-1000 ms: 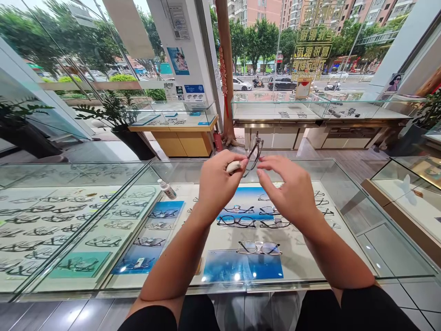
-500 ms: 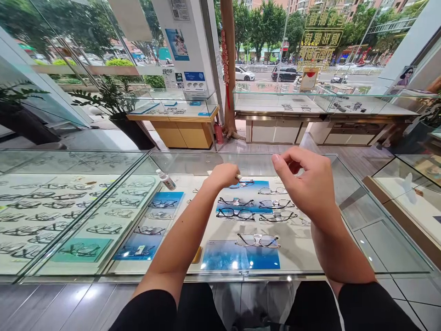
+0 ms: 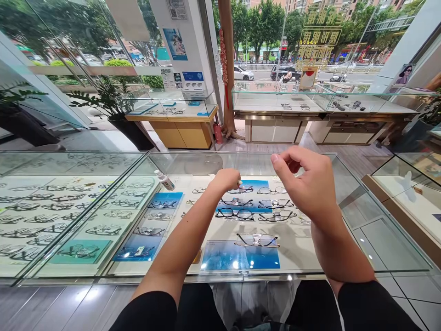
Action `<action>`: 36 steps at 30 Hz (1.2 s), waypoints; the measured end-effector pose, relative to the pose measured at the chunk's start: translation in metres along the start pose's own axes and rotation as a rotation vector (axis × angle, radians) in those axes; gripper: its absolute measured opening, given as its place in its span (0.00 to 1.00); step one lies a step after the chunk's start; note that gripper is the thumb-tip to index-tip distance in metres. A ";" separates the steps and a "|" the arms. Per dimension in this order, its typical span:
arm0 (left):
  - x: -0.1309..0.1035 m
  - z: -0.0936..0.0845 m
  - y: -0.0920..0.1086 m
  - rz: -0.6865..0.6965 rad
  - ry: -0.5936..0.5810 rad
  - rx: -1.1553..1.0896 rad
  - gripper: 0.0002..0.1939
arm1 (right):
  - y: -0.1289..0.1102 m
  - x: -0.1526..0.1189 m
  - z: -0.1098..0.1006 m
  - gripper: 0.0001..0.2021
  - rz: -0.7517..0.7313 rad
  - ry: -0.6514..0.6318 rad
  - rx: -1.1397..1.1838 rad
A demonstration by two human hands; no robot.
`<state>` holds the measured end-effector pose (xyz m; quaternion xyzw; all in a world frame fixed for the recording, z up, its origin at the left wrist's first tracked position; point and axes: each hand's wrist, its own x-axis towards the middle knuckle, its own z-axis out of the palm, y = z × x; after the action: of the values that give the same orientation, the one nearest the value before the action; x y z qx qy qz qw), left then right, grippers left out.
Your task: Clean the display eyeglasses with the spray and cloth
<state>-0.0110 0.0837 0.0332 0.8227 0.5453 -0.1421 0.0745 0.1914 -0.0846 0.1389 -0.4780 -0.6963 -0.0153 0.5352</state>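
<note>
I count two hands. Left hand [image 3: 228, 179] at one eyeglass frame [image 3: 245, 189] over blue card [image 3: 263, 185], glass case [image 3: 220, 277] — can't tell grip. Right hand [image 3: 308, 184] curled — fingertip contact unclear.

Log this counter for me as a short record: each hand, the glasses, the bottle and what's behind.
Left hand: at the upper eyeglasses on a blue sheet; small white item at its fingers; grip unclear
Right hand: raised, fingers curled, nothing visibly held
Front eyeglasses: lying over the upper edge of the near blue card
White bottle: left of the left hand
Surface: glass display case with rows of eyeglasses
Behind: red fire extinguisher, tree trunk, potted plant
</note>
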 end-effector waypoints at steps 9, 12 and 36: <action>-0.002 -0.009 -0.026 -0.252 0.175 -0.083 0.23 | 0.001 -0.002 -0.001 0.26 0.018 -0.051 -0.025; -0.003 -0.011 -0.033 -0.370 0.199 -0.105 0.26 | 0.001 -0.002 -0.003 0.30 0.045 -0.123 -0.034; -0.219 0.352 0.112 -0.241 -0.663 -1.751 0.35 | 0.000 -0.069 -0.027 0.24 0.077 -0.160 -0.160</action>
<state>-0.0423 -0.2502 -0.2352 0.3301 0.4906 0.0845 0.8020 0.2093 -0.1437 0.0979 -0.5453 -0.7146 -0.0121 0.4381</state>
